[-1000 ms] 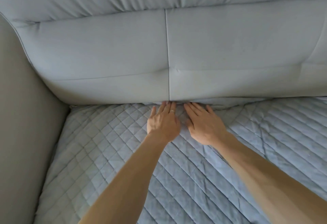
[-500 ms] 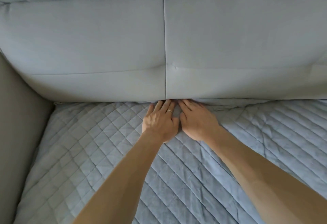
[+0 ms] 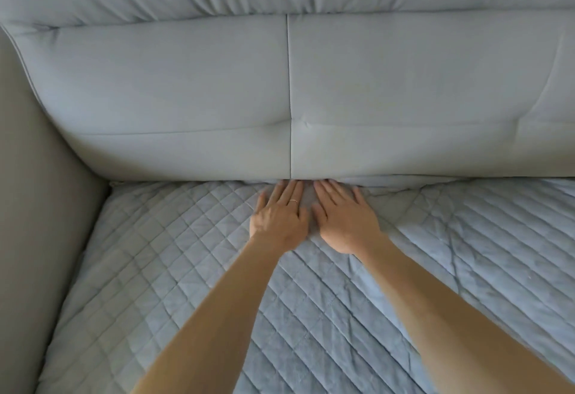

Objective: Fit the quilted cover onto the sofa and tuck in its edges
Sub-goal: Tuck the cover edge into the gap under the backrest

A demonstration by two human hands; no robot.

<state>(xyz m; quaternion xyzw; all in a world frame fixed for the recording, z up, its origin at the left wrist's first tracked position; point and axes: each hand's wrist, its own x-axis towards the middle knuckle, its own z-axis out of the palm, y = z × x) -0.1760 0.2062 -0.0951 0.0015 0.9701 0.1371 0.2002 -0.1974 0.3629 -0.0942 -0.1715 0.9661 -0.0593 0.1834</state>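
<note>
**Rear-edge tuck at centre seam: risk of pleating and pull-out**

The quilted cover (image 3: pixel 193 269) lies spread over the sofa seat. Its rear edge meets the foot of the backrest (image 3: pixel 186 98). My left grip (image 3: pixel 278 222) and right grip (image 3: pixel 343 224) lie flat on it side by side, fingers straight, closed round nothing. The fingertips (image 3: pixel 291 184) press the cloth into the crevice just below the backrest's vertical seam (image 3: pixel 289 82).

Risks, in my judgement:

- **Pleating:** Right of my right grip, the rumpled edge (image 3: pixel 404 184) sits proud of the crevice, untucked. Pushing only at the centre would likely drag slack inward and set that rumple into a pleat.
- **Puckering:** The cloth between my two grips may pucker if both press towards each other.
- **Pull-out:** A shallow tuck could come out under a sitter's weight. I cannot tell the depth, as the backrest hides it.
- **Snagging:** The ring (image 3: pixel 294 200) on my left grip may catch the quilting stitches.
- **Corner coming loose:** The corner by the armrest (image 3: pixel 37 207) may draw away if I pull the cloth rightwards.
</note>
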